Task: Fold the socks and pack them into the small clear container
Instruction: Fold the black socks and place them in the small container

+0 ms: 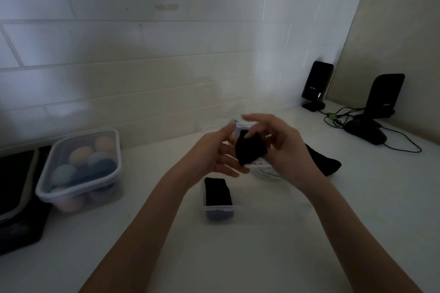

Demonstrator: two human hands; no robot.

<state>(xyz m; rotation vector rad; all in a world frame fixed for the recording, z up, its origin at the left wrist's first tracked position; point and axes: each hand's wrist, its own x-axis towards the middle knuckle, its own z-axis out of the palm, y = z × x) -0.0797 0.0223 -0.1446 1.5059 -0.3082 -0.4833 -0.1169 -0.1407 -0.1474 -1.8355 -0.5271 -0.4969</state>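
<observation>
A folded black sock point(250, 148) is held in the air between both hands above the white counter. My left hand point(214, 154) supports it from the left and below, and my right hand point(283, 147) grips it from the right with fingers spread over its top. Below them stands the small clear container point(217, 209) with a folded black sock point(217, 191) inside. Another black sock point(323, 159) lies flat on the counter behind my right wrist. A clear piece, perhaps a lid or bowl point(264, 170), shows under my hands.
A larger clear box point(81, 171) holding pastel balled items stands at the left. A dark flat object point(16, 197) lies at the far left edge. Two black speakers point(317, 84) point(383, 95), a mouse point(365, 133) and cables sit at the back right corner.
</observation>
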